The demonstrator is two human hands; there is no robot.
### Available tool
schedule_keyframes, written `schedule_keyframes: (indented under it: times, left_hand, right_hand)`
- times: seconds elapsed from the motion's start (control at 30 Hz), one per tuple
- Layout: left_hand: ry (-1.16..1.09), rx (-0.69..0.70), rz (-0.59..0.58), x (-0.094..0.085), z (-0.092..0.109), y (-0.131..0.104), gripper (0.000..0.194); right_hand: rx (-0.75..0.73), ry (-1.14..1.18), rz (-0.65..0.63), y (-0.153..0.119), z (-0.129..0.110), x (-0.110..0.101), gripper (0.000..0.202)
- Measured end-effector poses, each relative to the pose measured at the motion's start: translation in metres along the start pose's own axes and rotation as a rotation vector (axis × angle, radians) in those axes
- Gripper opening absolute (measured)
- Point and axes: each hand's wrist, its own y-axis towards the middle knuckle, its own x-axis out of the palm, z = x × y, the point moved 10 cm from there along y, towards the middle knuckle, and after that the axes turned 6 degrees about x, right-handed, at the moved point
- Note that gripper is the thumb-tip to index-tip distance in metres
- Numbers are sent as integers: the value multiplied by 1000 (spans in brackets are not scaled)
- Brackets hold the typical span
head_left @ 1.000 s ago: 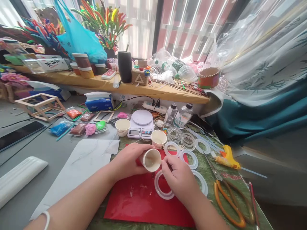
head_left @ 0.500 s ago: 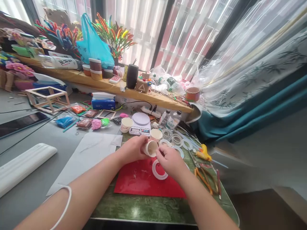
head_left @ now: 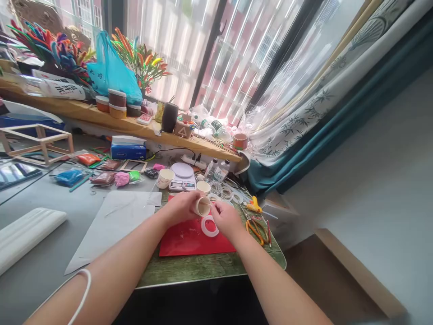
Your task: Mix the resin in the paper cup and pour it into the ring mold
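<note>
My left hand [head_left: 181,209] is wrapped round a white paper cup [head_left: 203,207], tilted with its mouth facing me. My right hand [head_left: 228,220] pinches a thin stick [head_left: 207,203] whose far end reaches into the cup; what lies inside is too small to make out. Below the cup a white ring-shaped mold [head_left: 204,231] lies on a red sheet [head_left: 189,243], which bears a few small pale scraps. Just behind my hands stand a second paper cup [head_left: 203,188] and, further left, a third one [head_left: 165,178] beside a white kitchen scale [head_left: 182,170].
More rings [head_left: 226,194], clear bottles [head_left: 221,170], a yellow glue gun [head_left: 254,205] and orange-handled pliers [head_left: 257,232] lie to the right. White paper [head_left: 111,221], bagged clay [head_left: 69,177] and a wooden frame [head_left: 43,143] are on the left. A cluttered shelf [head_left: 152,128] runs along the window.
The view has swung to the right, so everything sits further left. Both hands keep their hold at the cup, and the thin stick at its mouth now shows more plainly.
</note>
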Motion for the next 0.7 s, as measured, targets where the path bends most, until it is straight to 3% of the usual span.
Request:
schedule_keyframes:
  times: [0.23,0.37,0.5,0.7]
  left_hand:
    - [70,20,-21,-5,0,2,38]
    - [98,48,-39,-4,4,3,38]
    - [105,56,-64,-4,4,4,38]
    - [109,45,-93,-5,5,4,40]
  right_hand:
    - [-122,-184,-63,-2,-10,4,21]
    - [-53,-207,-52,4,-7,5,22]
    - [-17,-146,-76,7,-4,6,24]
    - [22,13,-11,12,7,2,29]
